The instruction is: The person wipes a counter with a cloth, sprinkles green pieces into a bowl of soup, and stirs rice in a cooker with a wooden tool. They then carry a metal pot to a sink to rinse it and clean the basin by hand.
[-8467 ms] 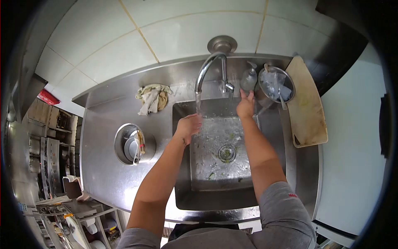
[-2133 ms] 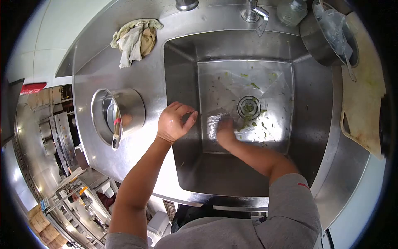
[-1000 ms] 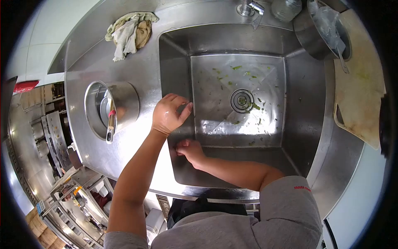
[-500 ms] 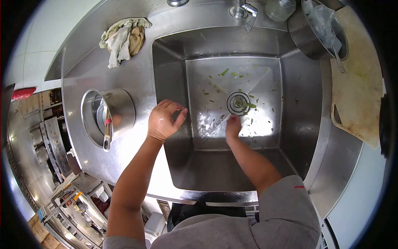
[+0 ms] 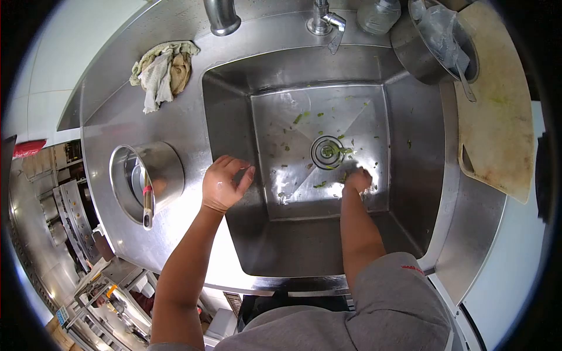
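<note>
The steel sink (image 5: 281,245) has green vegetable scraps (image 5: 297,119) scattered over its floor, some gathered at the round drain (image 5: 326,152). Down in the basin, just right of and below the drain, is my right hand (image 5: 358,179). Its fingers are bent toward the sink floor, and glare and blur hide whether anything is in them. Over the left rim of the sink hovers my left hand (image 5: 226,182), wet, with thumb apart from the curved fingers and nothing in it.
A steel pot (image 5: 167,169) holding utensils stands on the left counter, below crumpled cloths (image 5: 164,75). Behind the sink are a spout (image 5: 222,17) and a tap lever (image 5: 335,41). At right are another pot (image 5: 413,55) with plastic bags and a cutting board (image 5: 497,128).
My right hand has moved right across the sink floor, away from below the drain. Some scraps have shifted. The view has tilted, showing more of the spout.
</note>
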A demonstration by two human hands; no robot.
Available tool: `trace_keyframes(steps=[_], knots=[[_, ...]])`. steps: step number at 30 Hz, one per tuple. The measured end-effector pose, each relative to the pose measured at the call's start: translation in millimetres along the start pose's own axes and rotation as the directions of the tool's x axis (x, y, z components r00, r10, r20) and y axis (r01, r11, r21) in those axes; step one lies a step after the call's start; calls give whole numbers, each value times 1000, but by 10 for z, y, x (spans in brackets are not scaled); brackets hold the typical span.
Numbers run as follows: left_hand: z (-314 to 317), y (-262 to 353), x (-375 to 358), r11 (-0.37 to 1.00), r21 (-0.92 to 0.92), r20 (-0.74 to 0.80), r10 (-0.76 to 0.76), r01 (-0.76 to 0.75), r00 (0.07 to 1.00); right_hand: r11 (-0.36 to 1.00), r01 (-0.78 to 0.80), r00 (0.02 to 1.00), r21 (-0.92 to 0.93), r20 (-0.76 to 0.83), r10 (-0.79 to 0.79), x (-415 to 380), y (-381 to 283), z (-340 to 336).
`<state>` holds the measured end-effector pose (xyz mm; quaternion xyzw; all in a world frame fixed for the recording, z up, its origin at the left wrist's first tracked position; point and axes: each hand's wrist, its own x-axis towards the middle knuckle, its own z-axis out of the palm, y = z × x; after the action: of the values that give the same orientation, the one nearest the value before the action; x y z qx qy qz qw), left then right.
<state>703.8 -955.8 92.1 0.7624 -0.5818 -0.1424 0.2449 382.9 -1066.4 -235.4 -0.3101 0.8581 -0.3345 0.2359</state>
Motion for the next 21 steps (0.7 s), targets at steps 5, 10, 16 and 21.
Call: trace_keyframes(steps=[5,10,16,21], knots=[[-13,24,2,1000,-8,-1,-16,16,1000,791,582,787,-188,374,-490,-281,-860,159],[-3,17,10,1000,0,-7,-10,10,1000,605,784,519,-141,683,-513,-490,-952,287],[-8,13,18,1000,-4,-4,-2,2,1000,269,959,94,85,803,-588,-463,-548,461],[-18,20,20,1000,-8,7,-10,10,1000,220,976,115,5,841,-529,-420,-302,484]])
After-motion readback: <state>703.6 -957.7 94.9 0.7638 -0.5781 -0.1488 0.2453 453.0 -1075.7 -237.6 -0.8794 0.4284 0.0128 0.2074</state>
